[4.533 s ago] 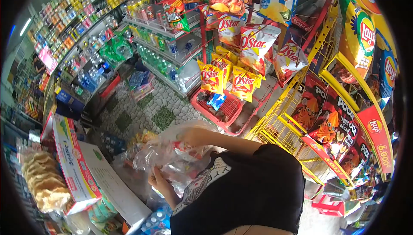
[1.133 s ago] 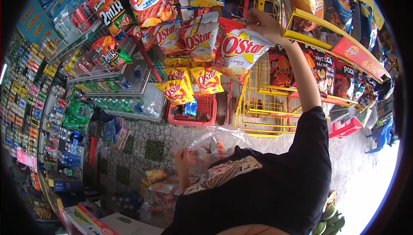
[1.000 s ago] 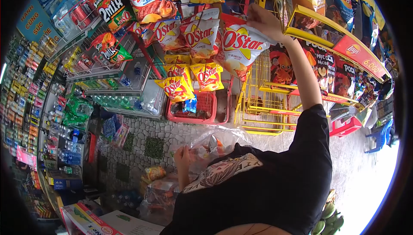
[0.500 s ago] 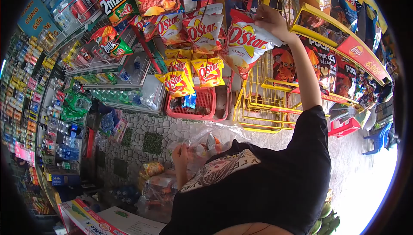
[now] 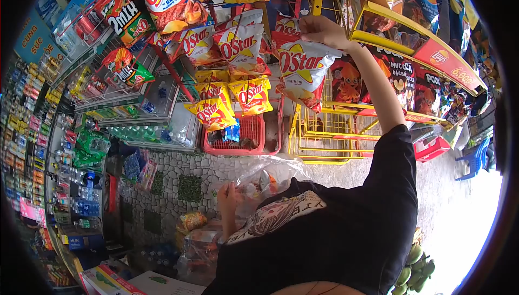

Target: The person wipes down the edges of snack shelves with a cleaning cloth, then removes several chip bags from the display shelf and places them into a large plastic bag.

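At the hanging snack display, my right hand (image 5: 323, 31) is closed on the top edge of a red and white O'Star potato chip bag (image 5: 304, 73), which hangs upright below the fingers. Part of another red bag (image 5: 286, 25) shows just behind it. Lower down, close to my body, my left hand (image 5: 226, 196) is closed at the edge of a large clear plastic bag (image 5: 284, 168). Several snack packs (image 5: 265, 182) show through the plastic. To the left of the held chip bag hang white O'Star bags (image 5: 239, 46) and yellow O'Star bags (image 5: 251, 96).
A yellow wire rack (image 5: 324, 138) stands on the right, with squid-printed Poca bags (image 5: 346, 81) above it. Under the yellow bags is a red basket (image 5: 238, 148). Drink shelves (image 5: 157, 138) line the left, and green coconuts (image 5: 416, 265) lie at lower right.
The view has shifted slightly, so the display appears farther left and lower. My right hand and the chip bag have come down a little, uncovering the red bag behind. My left hand stays at the plastic.
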Demonstrator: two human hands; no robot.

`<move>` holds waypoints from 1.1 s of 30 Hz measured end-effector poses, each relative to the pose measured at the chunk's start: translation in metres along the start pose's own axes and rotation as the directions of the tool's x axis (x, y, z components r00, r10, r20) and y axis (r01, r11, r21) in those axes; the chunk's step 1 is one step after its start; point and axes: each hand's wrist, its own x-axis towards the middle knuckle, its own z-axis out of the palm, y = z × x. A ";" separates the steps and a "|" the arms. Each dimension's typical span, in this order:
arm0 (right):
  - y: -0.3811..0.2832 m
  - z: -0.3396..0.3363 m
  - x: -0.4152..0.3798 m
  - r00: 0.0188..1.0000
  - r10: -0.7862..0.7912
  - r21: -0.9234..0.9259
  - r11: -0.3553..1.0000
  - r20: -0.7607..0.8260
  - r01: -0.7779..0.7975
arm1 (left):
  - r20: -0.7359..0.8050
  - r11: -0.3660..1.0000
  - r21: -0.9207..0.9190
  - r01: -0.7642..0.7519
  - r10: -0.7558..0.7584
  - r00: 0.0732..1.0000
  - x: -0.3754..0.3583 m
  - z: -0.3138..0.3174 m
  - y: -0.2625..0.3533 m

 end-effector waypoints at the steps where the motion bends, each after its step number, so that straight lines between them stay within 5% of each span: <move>1: -0.001 0.000 0.000 0.999 -0.008 0.016 1.000 0.034 0.008 | -0.018 1.000 0.003 0.021 -0.021 1.000 0.000 0.002 0.002; 15: -0.009 -0.007 -0.012 0.997 0.002 -0.120 0.993 0.075 0.007 | -0.012 0.997 -0.073 0.037 -0.038 0.999 0.015 0.010 -0.002; 18: -0.018 -0.013 -0.014 0.989 0.039 -0.149 0.989 0.142 -0.018 | -0.016 1.000 0.029 -0.007 0.008 1.000 0.021 0.010 -0.009; 24: -0.018 -0.012 -0.014 0.981 0.031 -0.105 0.994 0.189 -0.011 | 0.010 0.994 -0.037 0.103 -0.103 0.995 0.019 0.019 0.010; 28: -0.053 -0.006 -0.024 0.997 -0.018 -0.341 0.939 0.069 0.041 | 0.013 0.997 -0.039 0.061 -0.061 0.998 0.026 0.021 -0.003; 33: -0.039 0.003 -0.028 0.972 -0.147 -0.318 0.945 -0.186 0.082 | 0.043 1.000 -0.023 -0.019 0.020 0.999 0.031 0.029 0.001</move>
